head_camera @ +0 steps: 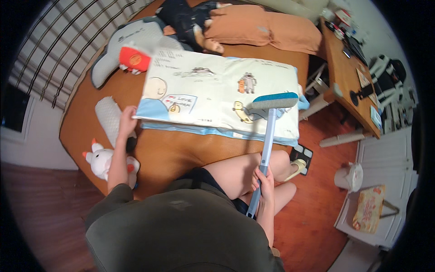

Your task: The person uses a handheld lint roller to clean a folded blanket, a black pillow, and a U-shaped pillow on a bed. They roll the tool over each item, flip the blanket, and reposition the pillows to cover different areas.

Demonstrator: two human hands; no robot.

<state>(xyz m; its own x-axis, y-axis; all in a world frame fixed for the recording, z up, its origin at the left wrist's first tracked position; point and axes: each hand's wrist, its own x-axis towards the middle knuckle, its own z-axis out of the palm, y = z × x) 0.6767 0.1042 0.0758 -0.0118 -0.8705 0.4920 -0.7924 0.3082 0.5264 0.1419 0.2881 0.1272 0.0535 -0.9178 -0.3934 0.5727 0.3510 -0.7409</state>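
My right hand (264, 182) is closed around the grey-blue handle of a long-handled brush (269, 136). Its flat head, teal on top with a grey pad below, is raised over the right part of a folded white quilt (217, 91). Cartoon drawings and lettering cover the quilt, and pale blue layers show along its near edge. My left hand (128, 120) pinches the quilt's near left corner. Beside that forearm lie a white cylindrical bolster (109, 117) and a white plush toy (101, 159), which the arm partly covers.
The quilt lies on a bed with a brown mat (170, 146). A grey cushion (136, 37), a red plush item (135, 59), orange pillows (238, 25) and another person's arm (204, 39) are beyond it. To the right stand a wooden desk (346, 78), a scale (300, 158) and a bin (345, 178).
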